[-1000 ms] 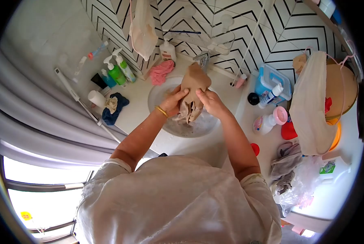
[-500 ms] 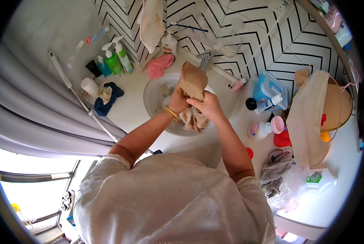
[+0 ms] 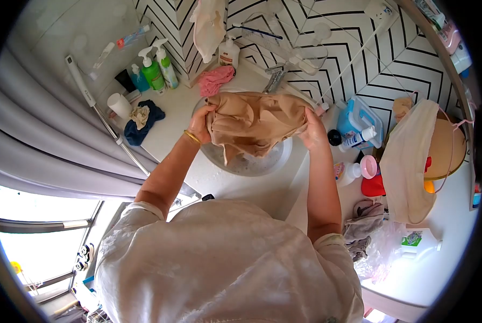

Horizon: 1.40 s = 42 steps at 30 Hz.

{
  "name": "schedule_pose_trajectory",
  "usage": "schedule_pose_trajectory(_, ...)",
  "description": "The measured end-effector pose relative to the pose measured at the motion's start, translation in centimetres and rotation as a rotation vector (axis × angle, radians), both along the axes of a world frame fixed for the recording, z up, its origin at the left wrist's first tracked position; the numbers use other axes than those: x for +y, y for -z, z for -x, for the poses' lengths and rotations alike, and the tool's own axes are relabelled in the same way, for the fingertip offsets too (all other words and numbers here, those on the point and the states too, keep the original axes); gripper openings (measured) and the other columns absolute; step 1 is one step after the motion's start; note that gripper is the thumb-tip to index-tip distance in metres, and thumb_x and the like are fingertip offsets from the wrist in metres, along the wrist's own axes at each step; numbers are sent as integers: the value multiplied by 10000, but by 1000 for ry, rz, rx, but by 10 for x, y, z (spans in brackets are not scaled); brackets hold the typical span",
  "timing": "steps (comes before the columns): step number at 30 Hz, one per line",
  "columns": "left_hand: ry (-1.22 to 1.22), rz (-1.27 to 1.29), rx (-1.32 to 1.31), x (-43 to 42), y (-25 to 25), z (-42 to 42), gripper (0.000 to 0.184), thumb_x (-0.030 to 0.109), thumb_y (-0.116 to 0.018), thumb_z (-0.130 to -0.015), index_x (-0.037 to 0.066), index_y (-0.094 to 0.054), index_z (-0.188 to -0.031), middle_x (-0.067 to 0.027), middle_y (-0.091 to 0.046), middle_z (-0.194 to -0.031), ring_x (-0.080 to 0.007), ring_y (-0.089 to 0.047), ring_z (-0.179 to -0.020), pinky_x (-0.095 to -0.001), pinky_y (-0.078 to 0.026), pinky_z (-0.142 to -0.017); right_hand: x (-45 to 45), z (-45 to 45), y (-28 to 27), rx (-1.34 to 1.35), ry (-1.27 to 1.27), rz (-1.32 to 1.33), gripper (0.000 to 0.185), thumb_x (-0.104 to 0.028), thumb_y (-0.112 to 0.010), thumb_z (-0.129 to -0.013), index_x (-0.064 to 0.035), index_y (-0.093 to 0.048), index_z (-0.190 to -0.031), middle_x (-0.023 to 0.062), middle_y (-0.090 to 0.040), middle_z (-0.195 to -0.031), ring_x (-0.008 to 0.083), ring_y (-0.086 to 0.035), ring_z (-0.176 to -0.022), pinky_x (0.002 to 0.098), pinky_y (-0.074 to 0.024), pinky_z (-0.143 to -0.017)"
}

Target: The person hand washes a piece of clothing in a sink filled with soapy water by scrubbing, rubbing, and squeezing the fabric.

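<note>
A tan cloth garment (image 3: 257, 121) is stretched out sideways above the round white sink (image 3: 281, 159). My left hand (image 3: 202, 123) grips its left end, fingers wrapped over the edge. At the opposite end, my right hand (image 3: 313, 132) is closed on the garment's edge. The cloth sags in folds between them, and a corner hangs down toward the basin. Sudsy water shows in the sink below. Behind the garment stands the metal faucet (image 3: 275, 79).
Left on the counter are green pump bottles (image 3: 154, 75), a white cup (image 3: 119, 105) and a dark blue cloth (image 3: 139, 134). A pink cloth (image 3: 215, 81) lies behind the sink. To the right are a blue container (image 3: 359, 121), a white bottle (image 3: 348, 172) and a hanging beige garment (image 3: 408, 161).
My hands have moved apart, left and right. The tan garment, bunched between them before, is now spread wide over the sink.
</note>
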State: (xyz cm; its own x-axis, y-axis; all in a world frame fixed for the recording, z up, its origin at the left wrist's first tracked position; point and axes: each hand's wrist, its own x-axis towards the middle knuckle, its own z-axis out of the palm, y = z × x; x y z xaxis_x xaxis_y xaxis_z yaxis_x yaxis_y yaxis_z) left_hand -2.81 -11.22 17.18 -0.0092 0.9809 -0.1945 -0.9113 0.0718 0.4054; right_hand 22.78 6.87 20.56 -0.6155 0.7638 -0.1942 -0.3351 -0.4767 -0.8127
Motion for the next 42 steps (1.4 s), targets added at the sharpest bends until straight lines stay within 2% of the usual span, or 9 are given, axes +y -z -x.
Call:
schedule_pose_trajectory(9,-64,-268,-239,9,16,-38,622,467,-519,-830,87,-379,-1302,-116,-432,-1306,-295,-398,-1209,-473,-300,-1018,-24,34,-19,60,-54,360,466,-378,-484,-889,-63,-447,-1230,103,-481,-1247,258,-450,-1155,427,-369,-965)
schedule_pose_trajectory(13,95,-330,-314,23,15,-59,694,521,-573,-777,125,-373,-1311,-111,-438,-1296,-301,-402,-1199,-494,-299,-1014,-38,53,-2,-139,-159,-69,395,-314,-530,-868,-24,-507,-1137,132,-548,-1151,254,-539,-1020,360,-426,-869)
schedule_pose_trajectory(16,169,-283,-315,27,29,-60,696,484,-622,-757,134,-374,-1306,-120,-456,-1271,-313,-437,-1162,-494,-334,-994,-48,59,-6,-857,-205,-799,268,-217,-505,-849,3,-532,-1000,200,-570,-1029,326,-551,-935,390,-427,-814)
schedule_pose_trajectory(17,136,-279,-273,19,6,-67,577,350,-622,-790,94,-411,-1262,-130,-498,-1216,-301,-487,-1102,-478,-385,-956,-54,60,-2,-921,-129,-1013,249,-189,-521,-813,27,-505,-936,243,-560,-944,368,-548,-889,397,-420,-780)
schedule_pose_trajectory(20,-6,-119,-14,30,24,-69,478,285,-575,-800,47,-461,-1198,-127,-542,-1147,-313,-513,-1053,-491,-395,-933,-61,55,-6,-930,-79,-1182,274,-175,-531,-803,40,-501,-971,235,-562,-967,378,-545,-905,403,-419,-785)
schedule_pose_trajectory(21,-34,-83,-82,27,10,-74,380,213,-535,-788,32,-506,-1121,-120,-578,-1061,-303,-549,-970,-462,-435,-886,-73,50,-45,-907,-237,-989,308,-183,-564,-799,30,-512,-1014,226,-541,-1042,349,-540,-947,391,-431,-802)
schedule_pose_trajectory(25,17,-72,-159,27,26,-57,405,184,-525,-768,33,-486,-1142,-131,-562,-1087,-307,-535,-995,-490,-439,-877,-81,-19,-56,-804,39,-1192,343,-197,-637,-785,-20,-547,-1065,103,-583,-971,206,-573,-890,315,-483,-730)
schedule_pose_trajectory(31,-11,-80,-229,24,27,-55,477,193,-533,-737,45,-448,-1183,-155,-518,-1143,-342,-502,-1039,-530,-438,-870,-118,-152,-76,-1553,-127,-866,287,-269,-665,-718,-17,-640,-854,150,-617,-848,279,-591,-810,327,-470,-703)
schedule_pose_trajectory(42,-3,-80,-226,25,6,-66,508,194,-520,-760,67,-400,-1237,-151,-469,-1212,-354,-443,-1113,-544,-404,-913,-146,-181,-45,-1689,-269,-818,432,-402,-675,-679,-48,-614,-919,142,-580,-954,309,-571,-864,390,-456,-734)
